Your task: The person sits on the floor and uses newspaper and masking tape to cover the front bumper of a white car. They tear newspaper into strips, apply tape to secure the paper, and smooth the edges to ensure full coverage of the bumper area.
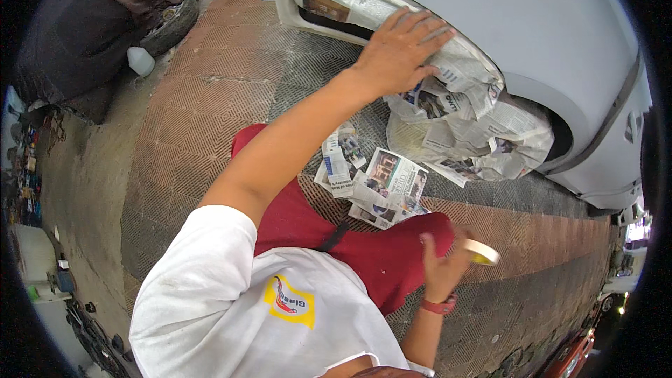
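My left hand (404,50) lies with its fingers spread over newspaper masking (458,73) at the front edge of a pale grey car body (518,17). That paper covers part of the opening in the car's front. My right hand (445,264), somewhat blurred, holds a roll of masking tape (484,250) beside my right knee. Below the left hand, crumpled newspaper (514,133) covers the wheel in the wheel arch. Loose newspaper sheets (392,183) lie on the floor between my knees and the car.
Patterned paving tiles (203,105) stretch under me and the car. At the upper left are a dark covered shape (73,35), a tyre (175,26) and a white plastic container (141,61). Assorted small items line the far left edge. A red car (572,357) shows at the lower right.
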A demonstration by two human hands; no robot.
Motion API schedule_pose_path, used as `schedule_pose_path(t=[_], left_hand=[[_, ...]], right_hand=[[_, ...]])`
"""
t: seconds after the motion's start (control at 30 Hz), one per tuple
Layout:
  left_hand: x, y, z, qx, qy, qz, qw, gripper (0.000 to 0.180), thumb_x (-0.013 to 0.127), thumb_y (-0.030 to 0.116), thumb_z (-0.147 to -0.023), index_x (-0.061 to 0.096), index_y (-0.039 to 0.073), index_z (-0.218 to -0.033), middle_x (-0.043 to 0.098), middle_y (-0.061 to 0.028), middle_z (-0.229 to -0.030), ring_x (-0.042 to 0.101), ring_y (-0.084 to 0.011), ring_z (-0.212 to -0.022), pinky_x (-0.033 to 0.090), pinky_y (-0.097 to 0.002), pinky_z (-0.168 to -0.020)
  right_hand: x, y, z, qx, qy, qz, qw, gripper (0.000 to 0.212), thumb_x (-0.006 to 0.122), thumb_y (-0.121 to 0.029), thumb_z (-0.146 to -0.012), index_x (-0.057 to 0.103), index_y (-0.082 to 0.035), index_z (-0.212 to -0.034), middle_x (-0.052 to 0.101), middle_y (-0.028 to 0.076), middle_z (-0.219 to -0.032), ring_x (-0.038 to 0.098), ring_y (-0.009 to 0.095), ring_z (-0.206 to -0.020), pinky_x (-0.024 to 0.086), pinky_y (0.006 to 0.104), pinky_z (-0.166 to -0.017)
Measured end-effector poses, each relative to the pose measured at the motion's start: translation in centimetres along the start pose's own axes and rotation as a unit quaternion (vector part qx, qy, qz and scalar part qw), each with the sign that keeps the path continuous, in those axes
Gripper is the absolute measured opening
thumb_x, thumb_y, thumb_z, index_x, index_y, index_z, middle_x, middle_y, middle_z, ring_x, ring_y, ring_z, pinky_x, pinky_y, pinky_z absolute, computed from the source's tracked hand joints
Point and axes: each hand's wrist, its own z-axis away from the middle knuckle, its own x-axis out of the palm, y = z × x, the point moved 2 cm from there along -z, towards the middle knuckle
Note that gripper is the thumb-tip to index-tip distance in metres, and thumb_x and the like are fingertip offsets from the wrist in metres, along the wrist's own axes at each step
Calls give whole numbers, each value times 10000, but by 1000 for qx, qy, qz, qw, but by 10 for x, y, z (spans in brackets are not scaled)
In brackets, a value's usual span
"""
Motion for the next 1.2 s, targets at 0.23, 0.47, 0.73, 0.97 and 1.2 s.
schedule_pose_path(t=[0.23,0.47,0.73,0.97,1.2], left_hand=[[-50,-91,32,-126,162,-26,978,516,803,314,-959,692,171,-1442,622,-117,-1495,572,-327,-1383,411,-504,-1201],[-74,-164,33,-326,390,167,845,227,828,178,-928,809,62,-1123,769,-106,-1091,746,-256,-979,580,-389,-904],[-75,-180,25,-311,360,199,857,178,855,211,-913,853,70,-1022,820,-80,-992,781,-200,-877,607,-345,-825],[-84,-199,23,-351,264,231,868,243,873,274,-899,859,94,-1061,811,-54,-938,742,-161,-849,588,-313,-804],[-92,-215,17,-411,179,273,851,271,869,286,-903,851,57,-1046,794,-57,-908,721,-157,-841,574,-310,-765]], right_hand=[[73,26,88,45,-89,0,995,294,805,-126,-818,720,-65,-1093,638,206,-1232,608,447,-1159,467,573,-1014],[82,29,90,89,-9,-66,994,179,681,-23,-868,701,-23,-1046,645,208,-1150,628,402,-1076,491,511,-965],[81,22,90,91,-11,-52,994,137,679,-17,-886,700,15,-1018,666,236,-1094,636,420,-1038,490,512,-954],[83,16,91,90,-6,-31,995,130,686,-22,-887,704,14,-1011,677,227,-1051,643,415,-1011,493,516,-935],[85,10,84,87,-24,-29,995,149,699,-60,-894,695,-19,-1037,664,206,-1093,632,423,-1035,492,526,-931]])
